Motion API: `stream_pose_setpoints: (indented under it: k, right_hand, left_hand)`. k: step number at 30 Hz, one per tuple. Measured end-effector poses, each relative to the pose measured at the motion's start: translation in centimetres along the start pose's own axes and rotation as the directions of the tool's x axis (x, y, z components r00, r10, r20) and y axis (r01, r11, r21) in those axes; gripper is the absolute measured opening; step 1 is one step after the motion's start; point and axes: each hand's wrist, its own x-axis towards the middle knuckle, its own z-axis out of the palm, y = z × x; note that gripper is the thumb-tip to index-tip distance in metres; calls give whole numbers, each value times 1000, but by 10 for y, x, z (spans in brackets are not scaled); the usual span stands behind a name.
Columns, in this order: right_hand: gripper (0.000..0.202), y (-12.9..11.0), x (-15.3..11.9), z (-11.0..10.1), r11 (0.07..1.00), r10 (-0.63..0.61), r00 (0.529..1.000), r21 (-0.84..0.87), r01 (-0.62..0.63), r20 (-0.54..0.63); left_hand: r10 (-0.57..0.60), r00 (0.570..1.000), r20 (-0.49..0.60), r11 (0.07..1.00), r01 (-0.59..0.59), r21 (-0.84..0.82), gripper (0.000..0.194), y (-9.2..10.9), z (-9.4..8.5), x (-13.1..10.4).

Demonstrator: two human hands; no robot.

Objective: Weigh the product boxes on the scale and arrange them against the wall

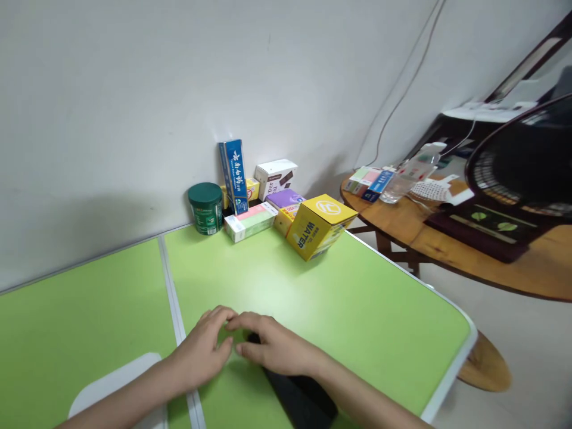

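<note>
Near the front of the green table (357,333), my left hand (208,345) is held with fingers curved and thumb apart, holding nothing. Facing it, my right hand (272,345) has its thumb apart from its bent fingers, with nothing between them. The fingertips of both hands meet or nearly meet. A black flat object (299,399) lies beneath my right hand and forearm, partly hidden by them. Farther back are a green lidded tub (205,208), an upright blue box (235,176), a pink and green box (251,221) and a tilted yellow box (318,226).
A white box (276,176) and a purple box (285,198) stand by the wall. At the lower left is a white rounded panel (120,381). On the right, a wooden table (402,229) holds a plastic bottle (413,173), boxes and a dark fan (522,155).
</note>
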Motion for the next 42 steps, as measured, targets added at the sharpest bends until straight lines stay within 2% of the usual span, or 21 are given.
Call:
stream_pose_setpoints:
  k: [2,4,5,8,10,12,14,15,18,21,24,26,29,31,32,34,36,37,39,42]
  right_hand:
    - [37,16,15,-22,998,-18,993,51,24,-120]
    - [36,28,44,-48,997,-39,954,53,57,-296]
    - [37,32,62,-62,998,-41,916,32,58,-400]
    - [50,31,122,-104,998,-61,725,-35,50,-686]
    - [58,25,160,-126,997,-77,642,-55,54,-763]
    - [63,17,192,-140,996,-84,563,-74,41,-822]
    - [67,11,215,-148,997,-65,484,-74,0,-873]
    - [67,9,224,-150,998,-49,460,-65,-19,-886]
    - [55,5,235,-152,999,-13,448,-32,-36,-894]
    - [46,-3,222,-149,999,-52,448,-50,16,-892]
    - [48,-18,182,-134,968,-236,463,-169,184,-855]
    - [47,-31,145,-113,922,-387,516,-307,237,-764]
    - [46,-44,88,-67,801,-562,666,-523,291,-490]
    - [54,-44,60,-29,700,-619,746,-602,384,-245]
    - [57,-43,49,-9,650,-626,770,-627,428,-124]
    - [58,-39,38,31,563,-633,772,-650,510,57]
    - [56,-38,35,65,500,-637,760,-681,534,128]
    - [55,-38,37,78,468,-642,754,-707,530,139]
    - [52,-42,42,97,389,-659,737,-771,505,150]
    - [49,-47,49,111,251,-662,724,-853,457,193]
  left_hand:
    - [-26,997,-79,1000,27,15,45,12,5,33]
    - [-39,981,-192,999,40,-1,61,21,7,66]
    - [-50,969,-240,999,46,-23,67,24,7,81]
    - [-115,940,-321,989,79,-122,75,23,6,113]
    - [-165,921,-352,976,101,-193,73,14,6,120]
    - [-196,912,-360,962,109,-249,69,1,6,115]
    - [-195,918,-345,955,98,-280,64,-13,2,100]
    - [-194,923,-334,953,96,-288,60,-18,-1,91]
    - [-209,931,-300,951,122,-283,49,-30,-17,59]
    - [-262,923,-283,940,179,-289,41,-35,-32,29]
    - [-271,912,-307,925,159,-345,34,-35,-38,-1]
    - [-245,909,-338,913,99,-395,30,-34,-37,-24]
    - [-222,882,-415,875,-7,-484,32,-36,-40,-58]
    - [-278,858,-432,805,-38,-593,38,-44,-48,-82]
    - [-331,849,-412,740,-37,-671,40,-51,-53,-95]
    - [-433,843,-320,582,-10,-813,42,-65,-66,-122]
    - [-467,845,-261,502,11,-865,47,-78,-80,-151]
    - [-453,852,-263,523,14,-853,51,-84,-86,-166]
    - [-390,871,-299,639,22,-769,55,-93,-96,-194]
    - [-299,904,-305,780,48,-624,53,-103,-102,-226]
